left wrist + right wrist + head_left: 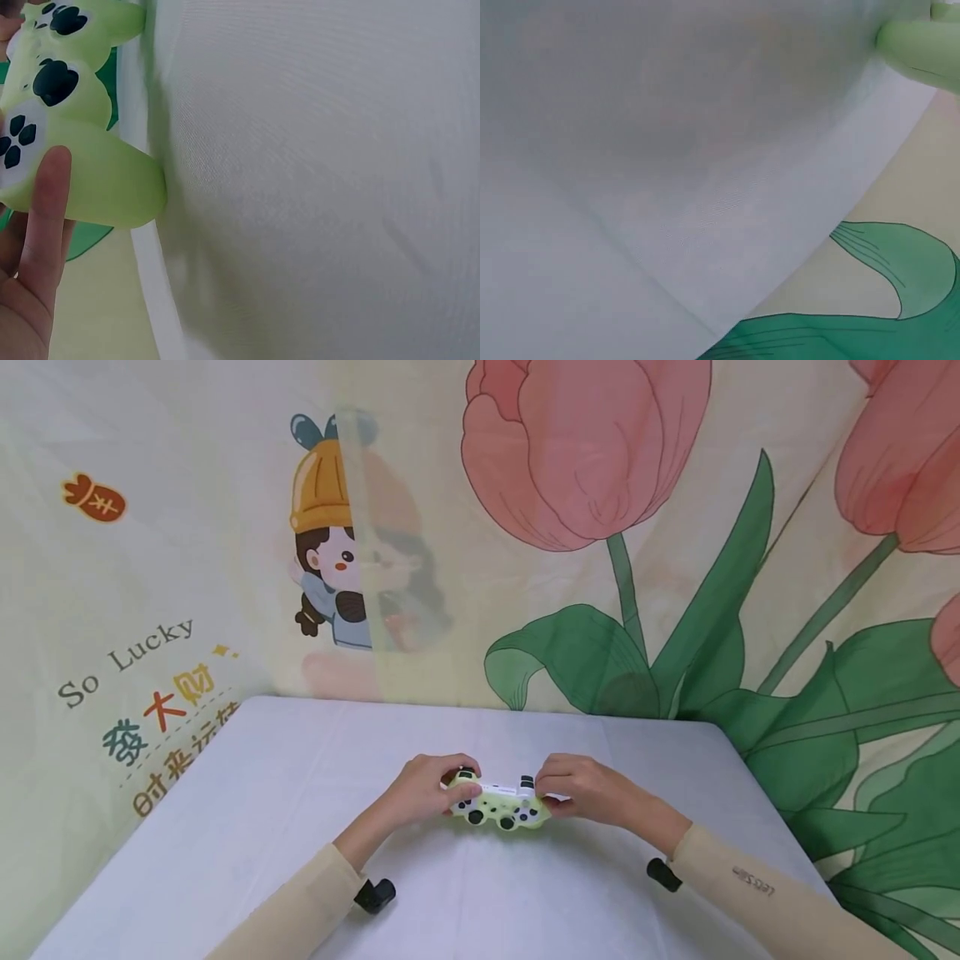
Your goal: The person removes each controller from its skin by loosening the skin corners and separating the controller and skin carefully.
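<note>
Both hands, left hand [427,789] and right hand [585,789], grip a pale green game controller [501,806] over the white-clothed table [262,793].

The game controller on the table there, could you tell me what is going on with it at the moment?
A person holds a pale green game controller with both hands, just over a table covered with a white cloth. The left hand grips its left end and the right hand its right end, fingers curled over the top edge. The black sticks and buttons face the person. Behind hangs a printed backdrop of tulips and a cartoon girl.
</note>
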